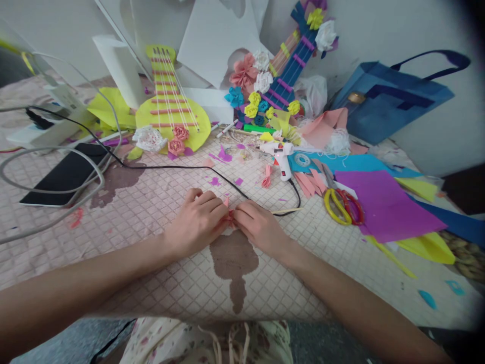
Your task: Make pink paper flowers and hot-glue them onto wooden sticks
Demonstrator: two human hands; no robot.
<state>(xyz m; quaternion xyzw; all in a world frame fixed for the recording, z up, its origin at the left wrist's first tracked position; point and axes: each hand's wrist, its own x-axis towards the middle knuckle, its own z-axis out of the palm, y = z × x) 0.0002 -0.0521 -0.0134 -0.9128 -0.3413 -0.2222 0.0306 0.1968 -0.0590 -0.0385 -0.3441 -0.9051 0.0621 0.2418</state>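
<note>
My left hand [200,220] and my right hand [261,225] meet near the middle of the table, fingers closed on a small piece of pink crepe paper [229,217]. Most of the paper is hidden by my fingers. A thin pale stick [287,211] lies just beyond my right hand. Farther back on the right rests a white hot glue gun [282,157], its black cord running across the table behind my hands. A bundle of pink paper strips [267,176] lies beside it. Scissors [343,206] with yellow and red handles are to the right.
Behind stand a yellow paper guitar [174,108] and a blue one [290,76] with paper flowers. Purple paper [386,202] lies at right, near a blue bag [390,101]. On the left are a dark tablet-like device [64,174], looping cables and a power strip [45,126].
</note>
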